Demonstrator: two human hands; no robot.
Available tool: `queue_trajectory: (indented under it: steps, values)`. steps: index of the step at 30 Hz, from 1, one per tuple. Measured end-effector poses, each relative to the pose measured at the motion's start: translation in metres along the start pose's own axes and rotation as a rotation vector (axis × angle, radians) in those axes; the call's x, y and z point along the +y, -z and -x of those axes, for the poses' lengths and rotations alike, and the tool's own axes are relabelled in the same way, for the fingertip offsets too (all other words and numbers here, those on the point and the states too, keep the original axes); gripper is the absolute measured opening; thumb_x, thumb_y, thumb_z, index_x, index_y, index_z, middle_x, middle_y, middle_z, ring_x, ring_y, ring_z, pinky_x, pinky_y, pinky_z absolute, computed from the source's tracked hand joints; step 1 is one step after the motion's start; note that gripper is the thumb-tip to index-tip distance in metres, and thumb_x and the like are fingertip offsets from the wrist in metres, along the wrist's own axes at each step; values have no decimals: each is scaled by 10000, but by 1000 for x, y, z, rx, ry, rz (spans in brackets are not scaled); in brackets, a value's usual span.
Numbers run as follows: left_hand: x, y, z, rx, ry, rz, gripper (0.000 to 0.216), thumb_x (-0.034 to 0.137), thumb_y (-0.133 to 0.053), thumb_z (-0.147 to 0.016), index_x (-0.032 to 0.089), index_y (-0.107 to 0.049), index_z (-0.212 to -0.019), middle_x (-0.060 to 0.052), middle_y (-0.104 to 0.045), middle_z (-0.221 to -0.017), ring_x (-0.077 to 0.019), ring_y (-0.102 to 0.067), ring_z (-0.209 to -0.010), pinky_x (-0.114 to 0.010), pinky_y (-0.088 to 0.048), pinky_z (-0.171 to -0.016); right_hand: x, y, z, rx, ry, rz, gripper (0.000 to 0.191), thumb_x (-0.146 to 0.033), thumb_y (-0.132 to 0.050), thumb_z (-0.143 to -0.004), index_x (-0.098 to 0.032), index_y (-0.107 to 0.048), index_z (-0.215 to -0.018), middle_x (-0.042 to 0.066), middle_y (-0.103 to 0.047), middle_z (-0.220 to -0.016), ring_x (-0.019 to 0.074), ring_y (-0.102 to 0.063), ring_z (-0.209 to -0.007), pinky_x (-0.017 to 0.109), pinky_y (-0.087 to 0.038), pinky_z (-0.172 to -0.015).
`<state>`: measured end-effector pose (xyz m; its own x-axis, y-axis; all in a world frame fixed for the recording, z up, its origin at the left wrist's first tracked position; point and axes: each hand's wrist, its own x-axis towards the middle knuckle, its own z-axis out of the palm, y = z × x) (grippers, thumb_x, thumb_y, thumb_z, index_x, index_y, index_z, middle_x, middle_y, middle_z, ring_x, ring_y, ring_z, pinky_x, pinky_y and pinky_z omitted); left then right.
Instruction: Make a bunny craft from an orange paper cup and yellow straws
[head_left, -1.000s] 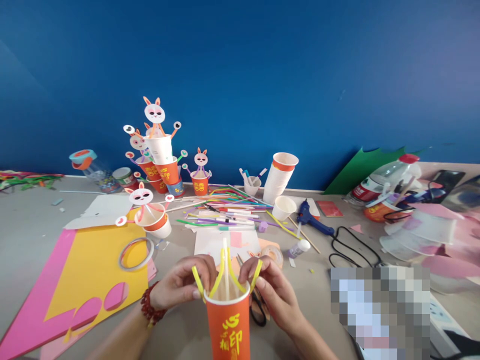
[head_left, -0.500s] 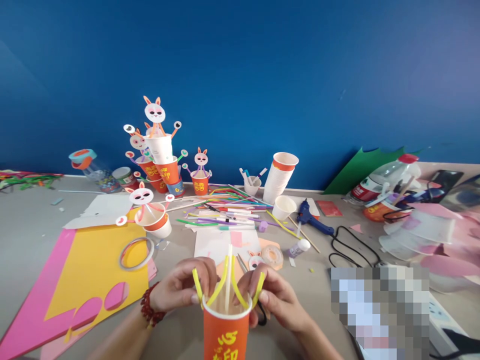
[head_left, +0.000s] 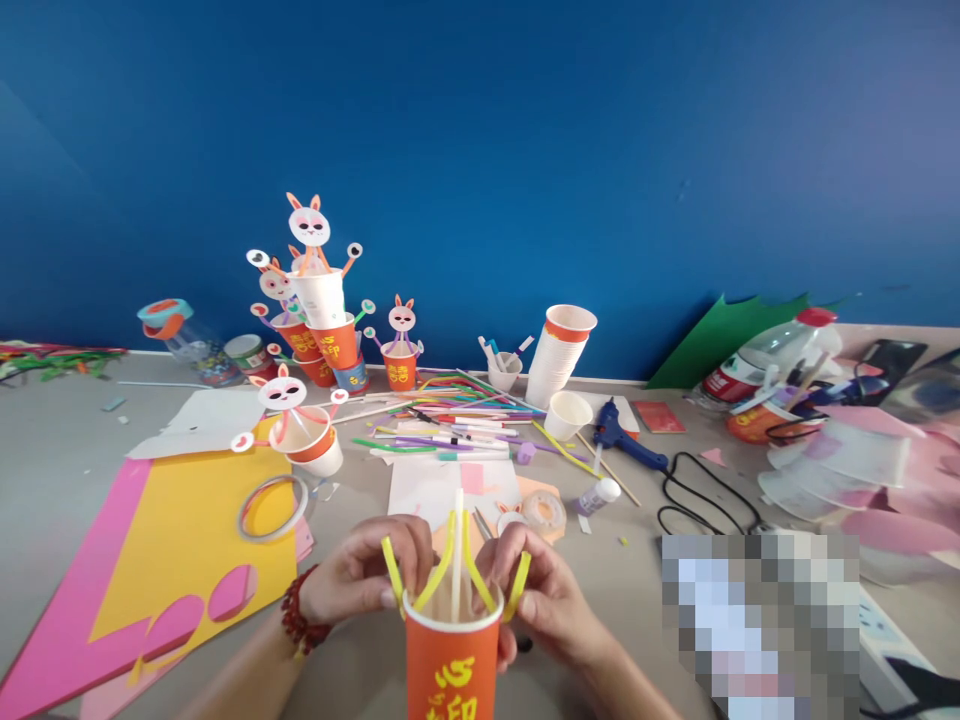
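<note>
An orange paper cup [head_left: 452, 660] with yellow characters stands upright at the bottom middle, its base out of frame. Bent yellow pipe cleaners [head_left: 438, 578] go over its rim on both sides, their outer ends sticking up. A pale stick [head_left: 457, 545] rises from inside the cup. My left hand [head_left: 371, 568] is closed, thumb and fingers pinching the yellow pipe cleaner at the left rim. On the opposite side my right hand [head_left: 551, 600] pinches the other one at the right rim. Some fingertips are hidden behind the strips and cup.
Cups with rabbit figures [head_left: 309, 320] stand at the back left. Yellow and pink card sheets [head_left: 202, 520] and a tape ring [head_left: 274, 507] lie left. Pens and pipe cleaners [head_left: 457, 425] spread behind the cup. A blue glue gun [head_left: 626, 435] with a cable and a glue stick [head_left: 598, 497] lie right.
My right hand has shifted slightly, and the right strip's upper end sits a little lower. The left strip leans slightly further outward. Otherwise little differs.
</note>
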<state>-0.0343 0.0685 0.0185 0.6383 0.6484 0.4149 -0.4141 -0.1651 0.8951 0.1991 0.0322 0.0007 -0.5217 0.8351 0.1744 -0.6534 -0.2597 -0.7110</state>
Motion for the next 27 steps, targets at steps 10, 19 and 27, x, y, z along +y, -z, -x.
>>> queue_trajectory:
  steps: [10,19,27]
  values:
    - [2,-2,-1,19,-1,12,228,379,-682,-887,168,-624,-825,-54,-578,-793,-189,-546,-764,-315,-437,-727,-6,0,1,-18,-44,7,381,-320,-875,-760,-158,-541,-846,64,-732,-899,131,-731,-601,172,-577,-481]
    - [3,-2,-2,23,3,-37,274,404,-679,-890,163,-604,-782,-60,-581,-795,-193,-566,-763,-310,-448,-721,-6,-2,0,47,-31,30,417,-303,-904,-719,-157,-526,-817,52,-719,-913,107,-712,-557,151,-565,-450]
    - [3,-3,-4,20,-8,-31,249,389,-677,-897,164,-623,-805,-54,-589,-791,-178,-559,-750,-294,-439,-714,-3,-3,-2,24,-17,-24,417,-243,-890,-743,-167,-485,-806,23,-711,-879,84,-698,-533,132,-559,-455]
